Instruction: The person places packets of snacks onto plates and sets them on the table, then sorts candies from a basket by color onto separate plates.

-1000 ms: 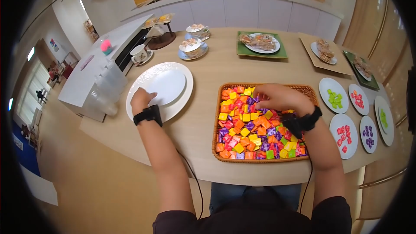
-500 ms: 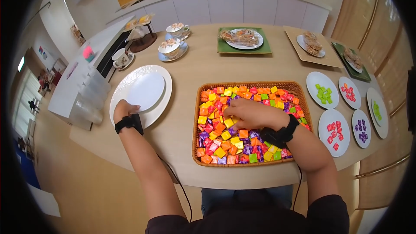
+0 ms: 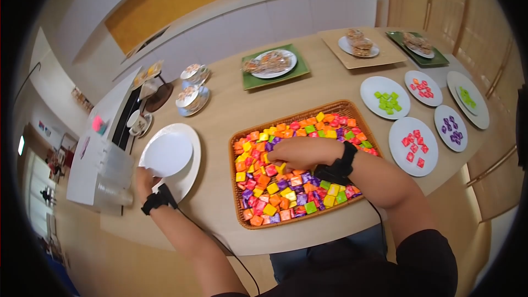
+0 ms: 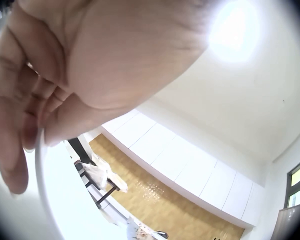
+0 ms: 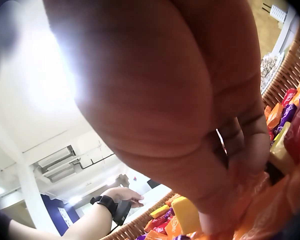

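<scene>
My left hand (image 3: 146, 181) pinches the edge of a small white plate (image 3: 170, 154), thumb on one face and fingers on the other. The plate is tilted up over a larger white plate with a patterned rim (image 3: 192, 173). My right hand (image 3: 305, 153) reaches into a wicker basket (image 5: 285, 75) filled with square wrapped candies (image 3: 269, 209) in orange, yellow, red, purple and green. In the right wrist view, its thumb and fingers close on an orange candy (image 5: 250, 187), partly hidden by the hand.
Small plates of sorted candies, green (image 3: 371, 102), red (image 3: 399, 159) and purple (image 3: 440, 132) among them, stand right. Snacks sit on a green tray (image 3: 250, 80) and wooden board (image 3: 393, 58) behind. Cups (image 3: 188, 97) and clear plastic containers (image 3: 113, 192) are left.
My left hand has tilted the small plate up from the large one. My right hand has shifted left and lower among the candies, its fingers drawing together. The head view has turned and tilted.
</scene>
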Motion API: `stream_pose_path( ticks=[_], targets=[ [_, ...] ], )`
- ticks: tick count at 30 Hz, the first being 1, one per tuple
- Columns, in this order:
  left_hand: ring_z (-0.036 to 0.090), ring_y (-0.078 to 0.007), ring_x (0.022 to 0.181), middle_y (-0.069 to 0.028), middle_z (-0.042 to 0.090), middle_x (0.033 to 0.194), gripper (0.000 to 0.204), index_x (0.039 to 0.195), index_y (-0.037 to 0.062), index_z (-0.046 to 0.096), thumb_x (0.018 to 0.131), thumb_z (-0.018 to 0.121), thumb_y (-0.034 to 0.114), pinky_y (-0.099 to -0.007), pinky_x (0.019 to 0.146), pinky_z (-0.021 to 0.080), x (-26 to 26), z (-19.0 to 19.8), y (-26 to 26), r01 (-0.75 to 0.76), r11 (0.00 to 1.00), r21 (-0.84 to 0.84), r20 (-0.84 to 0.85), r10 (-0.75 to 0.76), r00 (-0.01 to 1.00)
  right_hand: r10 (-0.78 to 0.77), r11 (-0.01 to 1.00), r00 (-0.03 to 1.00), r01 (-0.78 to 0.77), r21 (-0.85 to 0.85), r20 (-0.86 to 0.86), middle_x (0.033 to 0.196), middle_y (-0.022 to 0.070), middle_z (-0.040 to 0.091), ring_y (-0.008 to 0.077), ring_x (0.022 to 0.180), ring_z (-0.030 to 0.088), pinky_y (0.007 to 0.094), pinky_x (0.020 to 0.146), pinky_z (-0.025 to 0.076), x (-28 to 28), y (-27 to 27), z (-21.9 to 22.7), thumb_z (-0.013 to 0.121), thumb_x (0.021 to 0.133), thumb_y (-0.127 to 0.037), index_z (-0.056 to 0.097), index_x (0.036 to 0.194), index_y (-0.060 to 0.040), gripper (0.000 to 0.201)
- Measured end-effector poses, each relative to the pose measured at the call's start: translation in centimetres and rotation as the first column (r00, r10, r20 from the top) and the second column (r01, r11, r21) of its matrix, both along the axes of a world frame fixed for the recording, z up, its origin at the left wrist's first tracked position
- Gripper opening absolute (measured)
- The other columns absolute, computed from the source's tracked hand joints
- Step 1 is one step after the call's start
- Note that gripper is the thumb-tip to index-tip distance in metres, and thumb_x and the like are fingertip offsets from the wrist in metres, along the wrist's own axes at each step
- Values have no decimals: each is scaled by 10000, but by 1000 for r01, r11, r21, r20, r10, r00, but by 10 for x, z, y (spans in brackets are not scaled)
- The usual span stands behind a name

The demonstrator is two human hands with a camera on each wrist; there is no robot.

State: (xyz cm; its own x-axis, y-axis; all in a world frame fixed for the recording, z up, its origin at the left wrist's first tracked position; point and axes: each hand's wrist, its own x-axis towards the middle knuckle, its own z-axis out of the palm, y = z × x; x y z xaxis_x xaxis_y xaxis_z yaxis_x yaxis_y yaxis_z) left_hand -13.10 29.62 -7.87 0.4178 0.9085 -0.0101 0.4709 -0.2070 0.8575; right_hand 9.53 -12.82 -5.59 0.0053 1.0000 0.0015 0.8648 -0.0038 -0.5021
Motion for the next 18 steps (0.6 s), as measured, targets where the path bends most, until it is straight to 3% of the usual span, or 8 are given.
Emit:
stream_pose_path(
  ticks=[1,4,8,10,14,15,17,18],
  targets=[
    [620,-284,675,-217,553,914,274,983,-126,452,762,399,26,-327,533,558,0,11,-4,37,998,-44,-61,-39,997,-21,1000,1000,21,3,21,766,111,568,290,756,555,379,617,411,4,1,-5,673,661,-77,501,834,-53,245],
    [616,-286,731,-233,499,967,304,1078,-81,368,801,400,39,-333,561,562,3,18,-9,-1,997,-75,185,15,983,-134,987,984,121,-109,-119,749,107,568,277,726,559,371,605,415,4,-6,18,663,669,-86,509,829,-55,224],
    [612,-275,747,-206,491,979,318,1109,-58,336,832,419,73,-330,580,560,2,23,2,65,998,22,215,-68,974,-126,991,981,130,16,-145,695,117,532,272,673,532,366,590,412,17,-11,22,634,721,-108,494,809,-23,185],
    [573,-253,849,-148,500,1016,323,1117,-21,363,846,477,112,-350,684,534,11,37,-19,95,992,87,365,-120,923,-115,993,986,115,-4,-123,709,120,542,259,682,538,353,604,419,26,-15,22,621,736,-120,512,842,-24,180],
    [540,-207,925,-101,527,1028,318,1131,20,391,860,507,141,-351,792,475,43,63,-73,241,970,8,599,-198,776,-355,910,927,372,183,-119,746,95,560,193,680,534,305,624,430,37,-20,35,563,796,-121,517,876,-29,131],
    [548,-218,903,-108,518,1025,329,1125,13,380,852,515,138,-348,788,485,53,66,-86,319,948,-15,624,-241,744,-333,920,936,349,179,-115,746,95,560,193,680,534,305,624,430,36,-19,39,563,796,-121,517,876,-29,131],
    [552,-224,891,-112,511,1022,335,1111,8,378,839,529,133,-344,788,494,74,67,-110,473,879,-65,681,-308,665,-370,674,824,556,487,-429,753,40,552,133,689,514,268,635,429,35,-17,44,544,827,-113,517,903,-29,116],
    [548,-218,901,-108,513,1023,330,1103,10,386,834,534,132,-343,792,492,85,64,-123,549,831,-93,712,-330,620,-362,682,831,545,488,-422,753,40,552,133,689,514,268,635,429,36,-16,46,544,827,-113,517,903,-29,116]
  ],
)
